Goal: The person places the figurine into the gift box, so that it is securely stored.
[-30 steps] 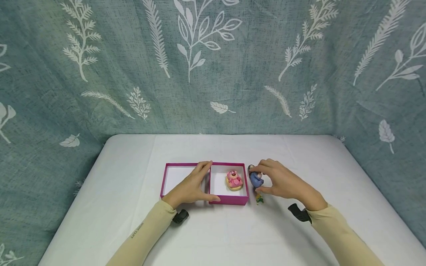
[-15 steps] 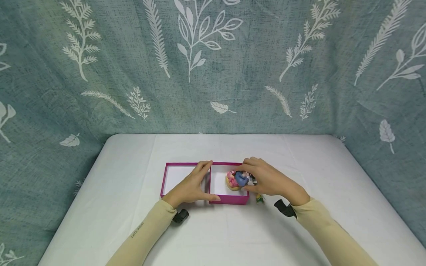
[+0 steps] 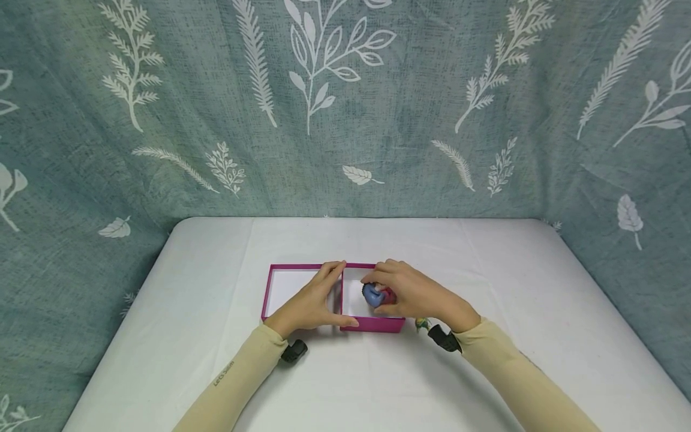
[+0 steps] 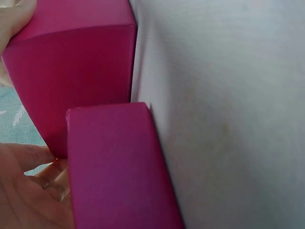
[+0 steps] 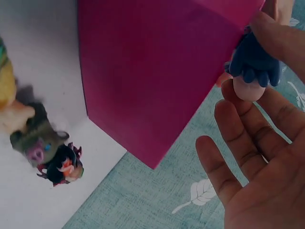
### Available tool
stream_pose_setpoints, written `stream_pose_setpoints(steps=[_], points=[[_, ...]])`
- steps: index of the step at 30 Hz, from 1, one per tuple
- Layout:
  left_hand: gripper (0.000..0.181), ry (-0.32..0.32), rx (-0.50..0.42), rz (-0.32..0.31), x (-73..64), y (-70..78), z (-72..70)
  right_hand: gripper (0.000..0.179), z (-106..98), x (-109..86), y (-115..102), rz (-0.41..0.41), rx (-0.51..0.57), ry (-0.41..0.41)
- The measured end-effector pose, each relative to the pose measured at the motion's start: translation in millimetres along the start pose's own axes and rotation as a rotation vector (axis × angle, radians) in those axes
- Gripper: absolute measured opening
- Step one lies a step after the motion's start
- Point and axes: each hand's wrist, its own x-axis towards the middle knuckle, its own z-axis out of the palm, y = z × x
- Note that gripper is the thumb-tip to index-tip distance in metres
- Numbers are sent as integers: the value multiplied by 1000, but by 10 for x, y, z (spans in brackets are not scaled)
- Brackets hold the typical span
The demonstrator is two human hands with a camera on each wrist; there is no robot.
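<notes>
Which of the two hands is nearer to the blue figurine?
Right. The right hand holds the blue figurine; the left hand is apart from it, gripping the left end of the magenta box.

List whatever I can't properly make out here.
- Head view: most of the pink toy figurine in the open magenta box, hidden by the right hand and a blue toy figurine.
- Head view: dark lettering on the beige left sleeve, too small to read.
- Right wrist view: yellow-and-green toy, cut by left edge.
- Left wrist view: left hand, cut by left edge.
</notes>
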Motion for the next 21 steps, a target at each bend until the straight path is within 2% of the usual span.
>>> stream_pose_setpoints(steps=[12, 21], points=[[122, 1, 13, 7, -2, 2, 12, 50, 86, -32, -3, 19, -19, -21], [121, 1, 4, 1, -20, 27, 20, 51, 117, -44, 33, 30, 10, -49]])
